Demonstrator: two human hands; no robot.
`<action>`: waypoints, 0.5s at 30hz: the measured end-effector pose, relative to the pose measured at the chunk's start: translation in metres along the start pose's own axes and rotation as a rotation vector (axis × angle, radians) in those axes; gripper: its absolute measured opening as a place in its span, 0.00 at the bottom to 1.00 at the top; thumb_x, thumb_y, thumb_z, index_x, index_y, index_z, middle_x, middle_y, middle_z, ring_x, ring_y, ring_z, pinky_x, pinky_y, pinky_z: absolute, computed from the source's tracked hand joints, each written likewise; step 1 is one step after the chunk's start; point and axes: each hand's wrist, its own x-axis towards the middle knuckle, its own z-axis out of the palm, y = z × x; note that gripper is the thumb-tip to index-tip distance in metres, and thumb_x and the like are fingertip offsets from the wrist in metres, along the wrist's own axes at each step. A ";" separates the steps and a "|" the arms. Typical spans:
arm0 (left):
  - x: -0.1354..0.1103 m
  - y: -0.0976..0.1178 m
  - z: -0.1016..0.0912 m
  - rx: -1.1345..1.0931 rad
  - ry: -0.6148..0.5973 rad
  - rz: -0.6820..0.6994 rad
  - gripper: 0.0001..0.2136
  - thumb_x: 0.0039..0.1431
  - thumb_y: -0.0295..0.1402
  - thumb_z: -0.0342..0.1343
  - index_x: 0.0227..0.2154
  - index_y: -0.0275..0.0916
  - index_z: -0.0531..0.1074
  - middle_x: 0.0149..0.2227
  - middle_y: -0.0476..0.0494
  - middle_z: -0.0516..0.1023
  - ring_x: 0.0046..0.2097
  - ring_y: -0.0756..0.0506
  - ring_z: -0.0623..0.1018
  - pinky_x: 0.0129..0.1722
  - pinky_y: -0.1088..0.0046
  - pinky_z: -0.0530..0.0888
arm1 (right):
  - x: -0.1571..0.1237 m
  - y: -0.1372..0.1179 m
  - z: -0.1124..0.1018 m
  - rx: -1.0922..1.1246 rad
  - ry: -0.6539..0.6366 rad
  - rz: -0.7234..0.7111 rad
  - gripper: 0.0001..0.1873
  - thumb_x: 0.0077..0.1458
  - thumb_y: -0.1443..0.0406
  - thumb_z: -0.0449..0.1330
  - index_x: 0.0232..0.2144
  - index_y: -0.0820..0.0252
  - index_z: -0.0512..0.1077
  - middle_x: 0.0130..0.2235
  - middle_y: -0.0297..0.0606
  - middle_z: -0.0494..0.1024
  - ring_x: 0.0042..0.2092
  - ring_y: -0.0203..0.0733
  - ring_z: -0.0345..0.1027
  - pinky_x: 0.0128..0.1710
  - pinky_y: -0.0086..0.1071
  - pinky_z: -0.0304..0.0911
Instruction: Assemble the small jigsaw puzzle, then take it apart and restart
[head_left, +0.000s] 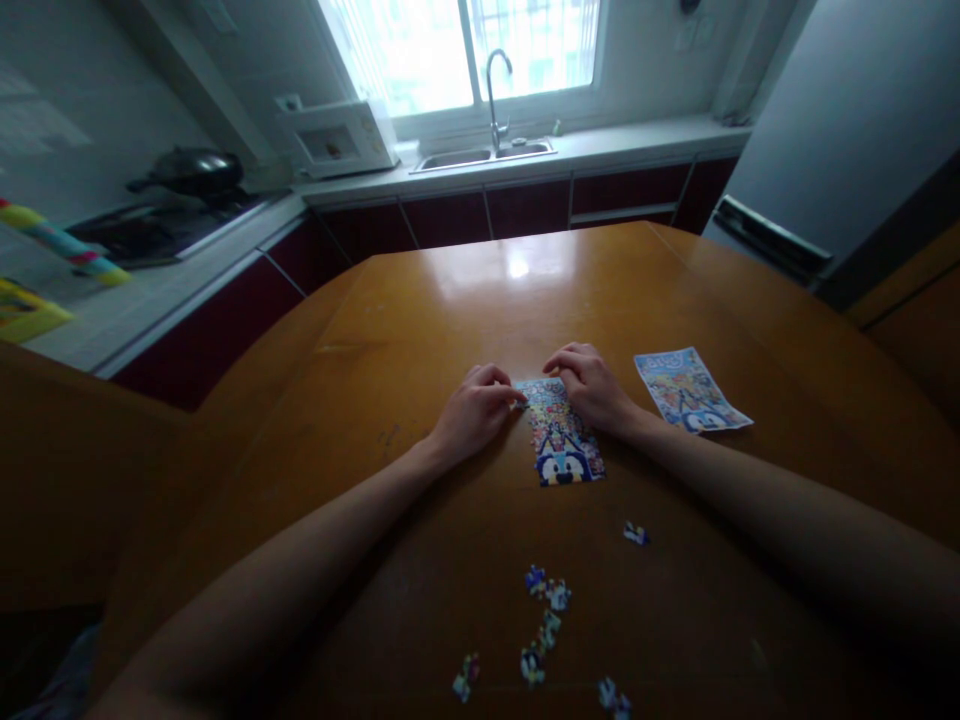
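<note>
A partly assembled jigsaw puzzle (559, 435) lies on the wooden table, with a blue cartoon dog face at its near end. At its upper left edge, my left hand (478, 408) has thumb and finger closed on a small puzzle piece (520, 404). My right hand (589, 388) rests over the upper right part of the puzzle, covering some of it. Its fingers are curled and close together, and whatever is under them is hidden. To the right lies a printed picture sheet (691, 390) with a similar design, slightly creased.
Loose puzzle pieces lie nearer me on the table (360, 350), including a piece (636, 533) by my right forearm and several pieces (549, 628) lower down. Beyond are a sink (454, 158), a microwave (337, 140), a wok (196, 170) and a fridge (840, 130).
</note>
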 end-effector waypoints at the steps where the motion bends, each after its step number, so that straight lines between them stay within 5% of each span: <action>1: 0.000 0.000 0.000 0.004 -0.001 0.000 0.07 0.61 0.27 0.59 0.35 0.44 0.82 0.37 0.44 0.73 0.41 0.45 0.72 0.42 0.67 0.72 | 0.000 0.000 0.000 0.000 -0.001 0.000 0.14 0.57 0.72 0.52 0.31 0.57 0.76 0.37 0.42 0.76 0.46 0.47 0.66 0.49 0.43 0.60; 15: 0.000 -0.001 0.000 0.001 0.043 0.016 0.08 0.60 0.24 0.58 0.33 0.43 0.81 0.37 0.45 0.73 0.41 0.46 0.71 0.42 0.67 0.71 | 0.000 0.000 0.000 -0.003 -0.009 0.002 0.14 0.58 0.72 0.51 0.31 0.58 0.77 0.37 0.42 0.76 0.45 0.47 0.66 0.49 0.42 0.60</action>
